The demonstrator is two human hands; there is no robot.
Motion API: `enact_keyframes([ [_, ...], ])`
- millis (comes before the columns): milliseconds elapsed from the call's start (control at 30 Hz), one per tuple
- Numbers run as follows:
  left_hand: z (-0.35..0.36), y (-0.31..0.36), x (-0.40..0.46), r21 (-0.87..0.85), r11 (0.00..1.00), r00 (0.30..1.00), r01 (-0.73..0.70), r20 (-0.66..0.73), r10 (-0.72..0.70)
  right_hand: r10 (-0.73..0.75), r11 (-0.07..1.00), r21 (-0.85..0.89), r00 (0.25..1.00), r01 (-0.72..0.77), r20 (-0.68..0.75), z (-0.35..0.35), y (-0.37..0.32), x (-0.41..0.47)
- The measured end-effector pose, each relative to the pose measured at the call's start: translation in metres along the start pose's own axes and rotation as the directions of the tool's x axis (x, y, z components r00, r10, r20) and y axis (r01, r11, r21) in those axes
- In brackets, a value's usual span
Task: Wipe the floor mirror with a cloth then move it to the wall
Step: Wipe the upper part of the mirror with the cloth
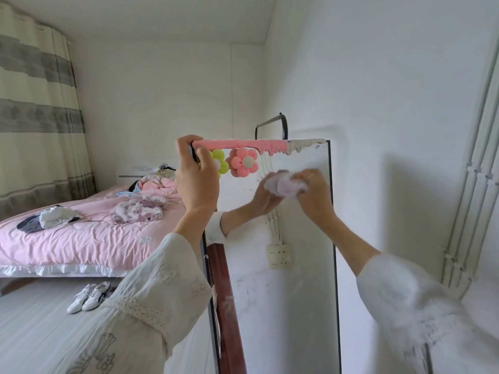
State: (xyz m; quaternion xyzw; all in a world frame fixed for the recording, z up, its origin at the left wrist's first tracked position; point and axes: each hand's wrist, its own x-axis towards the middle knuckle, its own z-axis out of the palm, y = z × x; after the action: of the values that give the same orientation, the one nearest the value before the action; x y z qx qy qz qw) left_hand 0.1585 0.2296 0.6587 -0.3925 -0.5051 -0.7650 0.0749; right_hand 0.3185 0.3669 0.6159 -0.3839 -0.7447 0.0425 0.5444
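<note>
The tall floor mirror (283, 279) stands upright in front of me, with a thin dark frame and a pink and white drip trim along its top. Pink and yellow puffy flowers hang below that trim. My left hand (195, 175) grips the mirror's top left corner, fingers curled over the edge. My right hand (313, 193) holds a crumpled pale cloth (283, 182) pressed against the upper glass, blurred by motion. The glass shows the reflection of my arm and a wall socket.
A white wall (405, 130) runs close along the right, with pipes (469, 198) down it. A black metal rail (278, 125) sticks up behind the mirror. A bed (67, 238) with pink bedding and clothes stands at left, with white sneakers (89, 296) on the floor.
</note>
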Motion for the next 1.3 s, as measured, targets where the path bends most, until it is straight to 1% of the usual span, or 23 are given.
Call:
enact_keyframes([
  [67, 0.000, 0.000, -0.001, 0.010, 1.000, 1.000, 0.008, -0.010, -0.008, -0.018, 1.000, 0.011, 0.999, 0.017, 0.044, 0.002, 0.013, -0.037],
  [100, 0.000, 0.001, -0.001, 0.011, 1.000, 1.000, 0.014, -0.009, -0.014, -0.010, 1.000, 0.009, 0.995, 0.009, 0.100, 0.001, 0.019, -0.053],
  [133, 0.000, 0.001, 0.000, 0.009, 1.000, 1.000, 0.017, -0.007, -0.017, 0.014, 1.000, 0.000, 0.982, -0.014, 0.189, 0.000, 0.025, -0.065],
  [167, 0.000, 0.001, 0.000, 0.004, 1.000, 1.000, 0.016, -0.006, -0.016, 0.043, 0.999, -0.027, 0.950, -0.036, 0.311, -0.002, 0.031, -0.073],
  [200, 0.000, 0.001, -0.001, 0.002, 1.000, 1.000, 0.013, -0.007, -0.013, 0.056, 0.997, -0.075, 0.905, -0.027, 0.422, -0.005, 0.036, -0.077],
  [233, 0.000, 0.002, -0.002, 0.006, 1.000, 1.000, 0.009, -0.012, -0.009, 0.055, 0.992, -0.125, 0.869, 0.008, 0.491, -0.009, 0.040, -0.077],
  [267, 0.001, 0.003, -0.003, 0.015, 1.000, 1.000, 0.006, -0.016, -0.006, 0.052, 0.988, -0.149, 0.862, 0.028, 0.504, -0.014, 0.042, -0.074],
  [300, 0.001, 0.004, -0.005, 0.030, 1.000, 1.000, 0.006, -0.018, -0.006, 0.053, 0.989, -0.148, 0.884, 0.019, 0.465, -0.020, 0.041, -0.067],
  [333, 0.001, 0.005, -0.006, 0.042, 0.999, 1.000, 0.006, -0.019, -0.005, 0.060, 0.992, -0.125, 0.919, -0.012, 0.389, -0.027, 0.037, -0.058],
  [400, 0.001, 0.006, -0.008, 0.049, 0.999, 1.000, 0.001, -0.021, 0.000, 0.073, 0.995, -0.075, 0.982, -0.061, 0.176, -0.041, 0.027, -0.031],
  [467, 0.001, 0.005, -0.008, 0.052, 0.999, 1.000, 0.001, -0.027, 0.000, 0.061, 0.998, -0.036, 0.998, -0.061, 0.004, -0.053, 0.016, 0.001],
  [500, 0.001, 0.005, -0.008, 0.053, 0.999, 1.000, -0.002, -0.029, 0.004, 0.050, 0.999, -0.019, 0.997, -0.051, -0.052, -0.056, 0.012, 0.017],
  [567, 0.001, 0.005, -0.008, 0.052, 0.999, 1.000, -0.009, -0.026, 0.010, 0.030, 1.000, 0.005, 0.993, -0.029, -0.117, -0.057, 0.005, 0.042],
  [700, 0.002, 0.003, -0.006, 0.045, 0.999, 0.999, -0.005, -0.036, 0.007, 0.025, 1.000, 0.015, 0.987, -0.023, -0.161, -0.047, -0.004, 0.071],
  [833, 0.002, 0.003, -0.006, 0.031, 0.999, 0.999, -0.012, -0.038, 0.013, 0.087, 0.996, 0.042, 0.989, -0.083, -0.117, -0.027, 0.006, 0.068],
  [933, 0.002, 0.003, -0.005, 0.027, 1.000, 0.999, -0.015, -0.032, 0.016, 0.135, 0.990, 0.055, 0.982, -0.129, -0.131, -0.013, 0.019, 0.042],
  [1033, 0.003, 0.005, -0.006, 0.029, 1.000, 0.999, 0.009, -0.041, -0.008, 0.161, 0.987, 0.038, 0.975, -0.157, -0.152, -0.001, 0.037, -0.008],
  [1133, 0.002, 0.010, -0.008, 0.039, 0.999, 0.999, 0.019, -0.039, -0.018, 0.169, 0.985, 0.046, 0.980, -0.165, -0.103, 0.003, 0.046, -0.039],
  [1200, 0.001, 0.011, -0.009, 0.043, 0.999, 0.999, 0.016, -0.035, -0.015, 0.170, 0.985, 0.022, 0.983, -0.168, -0.076, -0.003, 0.045, -0.029],
  [1233, 0.000, 0.011, -0.010, 0.043, 0.999, 0.999, 0.012, -0.033, -0.011, 0.183, 0.983, 0.020, 0.979, -0.182, -0.086, -0.007, 0.040, -0.018],
  [1300, -0.001, 0.010, -0.010, 0.041, 0.999, 0.999, 0.003, -0.034, -0.002, 0.190, 0.982, 0.024, 0.970, -0.189, -0.150, -0.017, 0.031, 0.010],
])
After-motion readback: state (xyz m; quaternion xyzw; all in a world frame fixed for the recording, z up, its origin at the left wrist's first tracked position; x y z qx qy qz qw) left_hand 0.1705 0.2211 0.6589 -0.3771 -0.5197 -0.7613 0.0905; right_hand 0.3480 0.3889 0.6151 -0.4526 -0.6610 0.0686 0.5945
